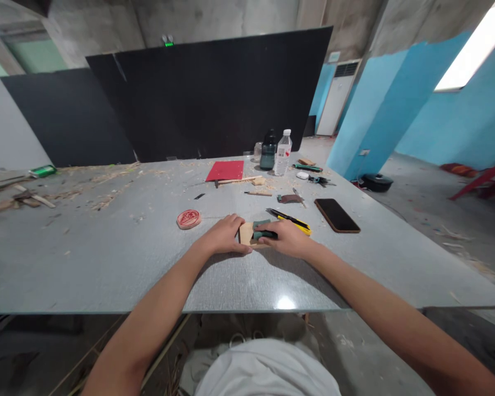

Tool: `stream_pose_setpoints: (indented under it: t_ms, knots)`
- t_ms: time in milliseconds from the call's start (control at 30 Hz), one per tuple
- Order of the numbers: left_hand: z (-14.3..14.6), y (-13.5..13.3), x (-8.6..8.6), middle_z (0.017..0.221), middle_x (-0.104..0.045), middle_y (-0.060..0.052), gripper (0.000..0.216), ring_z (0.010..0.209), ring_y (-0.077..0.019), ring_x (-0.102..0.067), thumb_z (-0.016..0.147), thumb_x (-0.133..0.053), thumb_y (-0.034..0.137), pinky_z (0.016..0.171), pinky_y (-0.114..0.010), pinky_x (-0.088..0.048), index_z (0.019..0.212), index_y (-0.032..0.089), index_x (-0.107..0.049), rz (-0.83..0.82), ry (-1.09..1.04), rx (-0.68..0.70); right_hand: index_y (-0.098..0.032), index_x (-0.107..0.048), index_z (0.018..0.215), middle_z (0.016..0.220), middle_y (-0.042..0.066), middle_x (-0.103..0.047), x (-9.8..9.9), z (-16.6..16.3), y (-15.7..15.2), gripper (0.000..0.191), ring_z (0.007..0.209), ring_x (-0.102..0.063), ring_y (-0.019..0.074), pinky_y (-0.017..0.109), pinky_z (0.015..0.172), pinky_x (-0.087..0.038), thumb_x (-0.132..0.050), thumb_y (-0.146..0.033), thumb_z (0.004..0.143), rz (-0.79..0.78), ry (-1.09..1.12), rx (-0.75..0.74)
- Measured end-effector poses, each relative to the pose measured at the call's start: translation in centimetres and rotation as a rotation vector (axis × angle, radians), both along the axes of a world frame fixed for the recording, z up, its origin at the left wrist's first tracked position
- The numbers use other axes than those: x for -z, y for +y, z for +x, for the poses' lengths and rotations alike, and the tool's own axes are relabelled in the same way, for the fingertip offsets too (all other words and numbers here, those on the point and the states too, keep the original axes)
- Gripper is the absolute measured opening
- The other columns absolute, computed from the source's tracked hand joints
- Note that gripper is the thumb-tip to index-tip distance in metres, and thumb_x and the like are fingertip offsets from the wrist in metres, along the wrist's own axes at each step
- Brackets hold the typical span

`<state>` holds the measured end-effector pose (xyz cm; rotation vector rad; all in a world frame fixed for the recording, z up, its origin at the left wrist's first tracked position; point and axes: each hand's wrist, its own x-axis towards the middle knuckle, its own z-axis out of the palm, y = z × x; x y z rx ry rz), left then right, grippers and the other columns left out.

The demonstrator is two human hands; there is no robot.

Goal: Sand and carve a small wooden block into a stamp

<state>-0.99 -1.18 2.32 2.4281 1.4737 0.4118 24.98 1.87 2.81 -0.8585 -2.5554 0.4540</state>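
Note:
On the grey tabletop (214, 280), my left hand (225, 236) grips the left end of a small pale wooden block (246, 233), thumb along its near edge. My right hand (291, 236) is closed on a dark green strip that looks like sandpaper (262, 226), pressed against the block's right part; the fingers hide some of it. Just behind the right hand lies a yellow and black utility knife (299, 224). Left of the hands rests a round wooden piece with a red carved design (188, 219).
A phone (337, 215) lies to the right. Farther back are a small carving tool (258, 193), a brown strip (289, 198), a red sheet (226, 170), a dark bottle (268, 151) and a clear water bottle (283, 154). Wood scraps (28, 195) litter the far left.

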Motion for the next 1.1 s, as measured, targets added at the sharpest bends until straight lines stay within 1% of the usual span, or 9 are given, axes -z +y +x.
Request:
stream_pose_setpoints:
  t_ms: [200, 333, 467, 533, 667, 800, 967, 1033, 1100]
  knots:
    - [0.0, 0.0, 0.1, 0.122, -0.064, -0.01, 0.066, 0.112, -0.0329, -0.064, 0.074, -0.087, 0.055, 0.096, -0.045, -0.053, 0.124, 0.022, -0.062, 0.029, 0.002, -0.002, -0.022, -0.083, 0.11, 0.097, 0.005, -0.083, -0.8, 0.1, -1.0, 0.024, 0.084, -0.074, 0.0218, 0.031, 0.079, -0.055, -0.068, -0.037, 0.099, -0.131, 0.109, -0.126]
    - [0.0, 0.1, 0.4, 0.125, -0.064, -0.011, 0.066, 0.115, -0.0336, -0.063, 0.076, -0.088, 0.052, 0.099, -0.047, -0.054, 0.127, 0.021, -0.061, 0.061, 0.003, 0.022, -0.022, -0.082, 0.108, 0.1, 0.005, -0.083, -0.5, -0.2, -1.2, 0.026, 0.089, -0.075, 0.0233, 0.034, 0.083, -0.056, -0.067, -0.041, 0.1, -0.18, 0.219, -0.106]
    - [0.1, 0.0, 0.3, 0.148, -0.055, -0.016, 0.095, 0.138, -0.0375, -0.055, 0.077, -0.091, 0.058, 0.115, -0.053, -0.048, 0.152, 0.022, -0.046, 0.091, -0.116, 0.078, -0.022, -0.078, 0.119, 0.112, 0.007, -0.082, 0.2, -0.6, -0.9, 0.03, 0.101, -0.076, 0.0245, 0.036, 0.093, -0.055, -0.063, -0.043, 0.104, -0.181, 0.334, -0.057]
    - [0.3, -0.2, -0.2, 0.155, -0.051, -0.016, 0.1, 0.144, -0.0375, -0.051, 0.079, -0.09, 0.061, 0.119, -0.053, -0.045, 0.158, 0.024, -0.04, 0.111, -0.197, 0.101, -0.023, -0.073, 0.125, 0.121, 0.008, -0.08, 0.3, -0.7, -0.9, 0.03, 0.108, -0.074, 0.0246, 0.036, 0.097, -0.053, -0.063, -0.042, 0.104, -0.16, 0.364, 0.003]
    - [1.2, -0.9, -1.3, 0.143, -0.06, -0.013, 0.064, 0.131, -0.0312, -0.058, 0.094, -0.078, 0.049, 0.112, -0.047, -0.049, 0.146, 0.024, -0.05, 0.232, -0.302, 0.124, -0.025, -0.061, 0.129, 0.123, 0.008, -0.074, 0.4, -0.8, -1.1, 0.03, 0.103, -0.072, 0.0214, 0.032, 0.09, -0.054, -0.065, -0.039, 0.102, -0.18, 0.41, 0.073]
    - [2.2, -1.5, -1.6, 0.123, -0.068, -0.01, 0.032, 0.114, -0.0274, -0.064, 0.103, -0.064, 0.04, 0.1, -0.042, -0.05, 0.13, 0.023, -0.058, 0.321, -0.267, 0.166, -0.027, -0.051, 0.12, 0.111, 0.005, -0.072, 0.7, -0.9, -1.4, 0.028, 0.094, -0.071, 0.0192, 0.03, 0.081, -0.055, -0.065, -0.043, 0.102, -0.365, 0.504, 0.001]
    - [2.5, -1.5, -1.1, 0.118, -0.071, -0.009, 0.029, 0.109, -0.0277, -0.065, 0.103, -0.062, 0.039, 0.095, -0.042, -0.049, 0.128, 0.023, -0.06, 0.318, -0.207, 0.176, -0.029, -0.04, 0.114, 0.096, 0.0, -0.069, 1.2, -1.1, -1.6, 0.039, 0.082, -0.068, 0.0172, 0.031, 0.077, -0.056, -0.067, -0.055, 0.1, -0.607, 0.579, -0.068]
    - [2.4, -1.4, -1.0, 0.118, -0.072, -0.01, 0.03, 0.109, -0.0281, -0.065, 0.105, -0.06, 0.041, 0.094, -0.042, -0.048, 0.129, 0.022, -0.06, 0.324, -0.192, 0.18, -0.029, -0.04, 0.113, 0.093, -0.001, -0.068, 1.3, -1.2, -1.6, 0.039, 0.08, -0.067, 0.017, 0.031, 0.077, -0.056, -0.066, -0.056, 0.101, -0.611, 0.577, -0.071]
    - [2.3, -1.4, -1.0, 0.115, -0.072, -0.009, 0.029, 0.108, -0.0277, -0.065, 0.108, -0.056, 0.043, 0.094, -0.042, -0.048, 0.127, 0.022, -0.062, 0.33, -0.179, 0.184, -0.028, -0.042, 0.111, 0.093, 0.0, -0.066, 1.2, -1.2, -1.6, 0.035, 0.082, -0.066, 0.018, 0.031, 0.078, -0.055, -0.062, -0.056, 0.103, -0.532, 0.558, -0.067]
